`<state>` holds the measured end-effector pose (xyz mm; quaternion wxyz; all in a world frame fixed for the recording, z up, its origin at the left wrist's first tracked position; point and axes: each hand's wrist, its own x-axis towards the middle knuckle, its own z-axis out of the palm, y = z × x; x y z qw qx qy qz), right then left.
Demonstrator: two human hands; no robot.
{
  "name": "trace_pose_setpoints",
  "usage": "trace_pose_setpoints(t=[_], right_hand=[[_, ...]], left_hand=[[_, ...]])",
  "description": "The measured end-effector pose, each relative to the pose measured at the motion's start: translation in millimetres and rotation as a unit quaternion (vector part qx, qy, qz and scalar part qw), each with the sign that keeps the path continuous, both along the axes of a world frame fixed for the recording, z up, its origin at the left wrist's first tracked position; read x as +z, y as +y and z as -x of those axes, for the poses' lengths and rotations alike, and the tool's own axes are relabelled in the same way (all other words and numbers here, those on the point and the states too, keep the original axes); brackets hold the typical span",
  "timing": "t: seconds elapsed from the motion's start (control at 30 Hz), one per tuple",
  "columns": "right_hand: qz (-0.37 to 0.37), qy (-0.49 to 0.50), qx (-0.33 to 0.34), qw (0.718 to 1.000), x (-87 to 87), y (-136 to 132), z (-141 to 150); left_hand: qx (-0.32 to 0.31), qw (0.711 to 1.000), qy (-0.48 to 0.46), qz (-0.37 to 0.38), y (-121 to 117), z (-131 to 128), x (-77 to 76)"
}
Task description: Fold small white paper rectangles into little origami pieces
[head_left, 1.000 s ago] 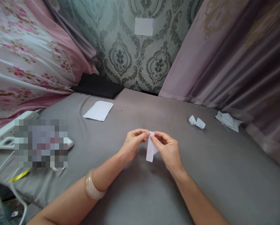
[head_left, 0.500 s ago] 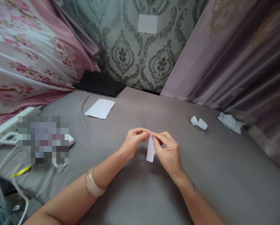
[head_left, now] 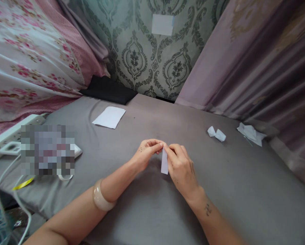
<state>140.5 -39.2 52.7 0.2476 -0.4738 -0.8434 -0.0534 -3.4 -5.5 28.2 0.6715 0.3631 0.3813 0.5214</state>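
A narrow white paper strip (head_left: pixel 164 162) hangs down between my two hands, above the grey cloth surface. The fingertips of my left hand (head_left: pixel 148 153) pinch its top end. My right hand (head_left: pixel 181 165) is closed on the same strip, thumb and fingers meeting at its upper right side. Both sets of fingertips nearly touch at the top. My right fingers cover part of the strip, so its full shape is hidden.
A stack of white paper (head_left: pixel 109 117) lies at the back left, before a folded black cloth (head_left: pixel 108 90). Two folded paper pieces (head_left: pixel 220 135) and some crumpled paper (head_left: pixel 251 133) lie to the right. At left are a power strip (head_left: pixel 17 134), cables and a yellow strip (head_left: pixel 24 184).
My right hand has turned, showing more of its back and inner wrist. The strip now shows narrower, with its lower part closer to my right fingers. My left hand has barely moved.
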Motion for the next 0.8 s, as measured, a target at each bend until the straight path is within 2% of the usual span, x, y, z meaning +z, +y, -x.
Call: trace_pose_setpoints(t=[0.2,0.33,0.43,0.5,0.53,0.57,0.63,0.67,0.7,0.73,0.8], right_hand=[[-0.032,-0.121,-0.030,0.992,3.4,-8,10],[-0.012,-0.144,-0.046,0.988,0.0,-15,19],[0.035,-0.069,-0.036,0.996,-3.5,-13,19],[0.098,0.070,-0.011,0.993,-3.3,-6,13],[0.142,0.167,0.001,0.976,-2.1,-1,9],[0.199,0.278,-0.004,0.940,-0.3,4,5],[0.344,0.444,-0.046,0.826,4.6,13,-2],[0.390,0.489,-0.057,0.778,7.0,16,-4],[0.427,0.514,-0.058,0.741,9.0,19,-5],[0.450,0.527,-0.054,0.719,10.4,20,-6],[0.468,0.530,-0.034,0.706,11.3,20,-5]], left_hand=[[-0.013,0.999,-0.034,0.024,-1,1,0.0],[0.004,0.998,-0.015,0.061,1,0,-2.0],[0.011,0.996,-0.017,0.085,3,0,-2.5],[0.003,0.995,-0.026,0.092,3,2,-0.5],[-0.003,0.996,-0.027,0.089,3,2,1.2],[-0.010,0.996,-0.024,0.081,2,3,3.2],[-0.018,0.999,-0.007,0.051,0,3,6.7],[-0.017,0.999,0.004,0.034,-1,3,7.9],[-0.015,1.000,0.013,0.019,-2,3,8.6],[-0.012,1.000,0.020,0.006,-3,2,8.6],[-0.009,1.000,0.028,-0.010,-3,1,7.5]])
